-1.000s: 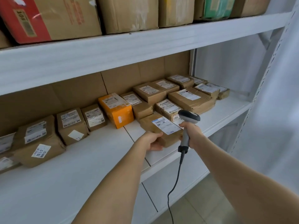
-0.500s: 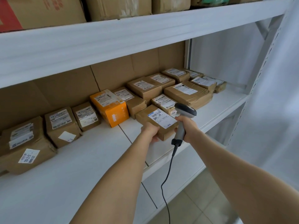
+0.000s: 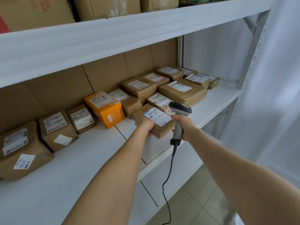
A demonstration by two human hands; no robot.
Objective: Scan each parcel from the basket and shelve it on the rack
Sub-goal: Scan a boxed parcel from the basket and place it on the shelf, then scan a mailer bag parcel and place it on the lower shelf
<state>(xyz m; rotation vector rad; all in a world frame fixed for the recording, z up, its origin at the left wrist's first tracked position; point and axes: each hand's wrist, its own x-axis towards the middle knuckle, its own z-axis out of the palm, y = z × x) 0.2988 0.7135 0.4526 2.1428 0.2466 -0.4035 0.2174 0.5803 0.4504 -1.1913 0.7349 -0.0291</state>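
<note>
On the shelf (image 3: 65,184), the parcel (image 3: 155,118) clamped in the left grip (image 3: 145,126) is best slid squarely ahead, scanner (image 3: 179,109) clamped in the right grip (image 3: 185,125).

Both bare forearms are stretched forward, converging ahead. A brown parcel (image 3: 140,113) is gripped at its near corner by the left hand (image 3: 145,126), fingers curled round its edge. A scanner (image 3: 179,108) is held upright by the right hand (image 3: 185,126), the handle enclosed by curled fingers.
</note>
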